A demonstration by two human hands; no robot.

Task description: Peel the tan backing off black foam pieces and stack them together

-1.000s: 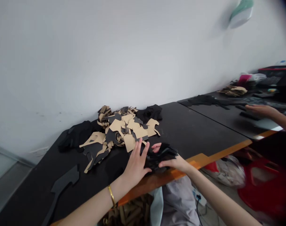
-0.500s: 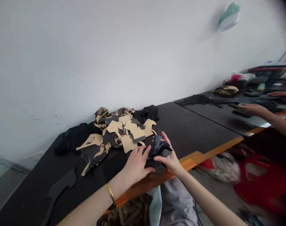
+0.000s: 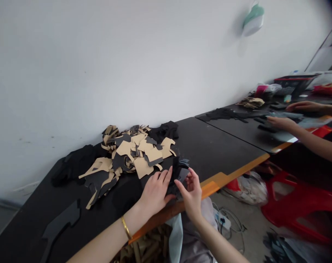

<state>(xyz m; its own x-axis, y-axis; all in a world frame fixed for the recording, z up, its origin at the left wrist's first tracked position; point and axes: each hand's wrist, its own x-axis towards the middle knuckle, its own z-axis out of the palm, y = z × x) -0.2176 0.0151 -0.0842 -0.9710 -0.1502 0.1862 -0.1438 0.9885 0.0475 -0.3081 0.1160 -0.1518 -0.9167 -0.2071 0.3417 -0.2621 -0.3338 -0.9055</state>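
so the bundle of thin black cut-out pieces [image 3: 179, 176] sits right at the near edge of the black table [image 3: 220, 140], between both hands and just this side of the tan-and-black cut-out pile [image 3: 141, 151]. left hand [image 3: 154, 191] lies along the bundle's left side, fingers stretched out close together with the thumb held away from them, so it's more steadying than gripping. right hand [image 3: 192, 191] has its thumb and fingertips on the right side and looks clamped on the pieces, though the dark stuff hides exactly where the tips press.

my guess on handling: really light, bendy rather than stiff, since some of it curls up off the table. probably not fragile, but narrow bits might crease or tear if you yank them. faces look smoothish, so loose layers could slide over each other. i'd pinch the raised right edge between thumb and forefinger, several layers deep, and keep the other palm flat against the left side. wouldn't grab by the thin tips, they'd likely just flop.
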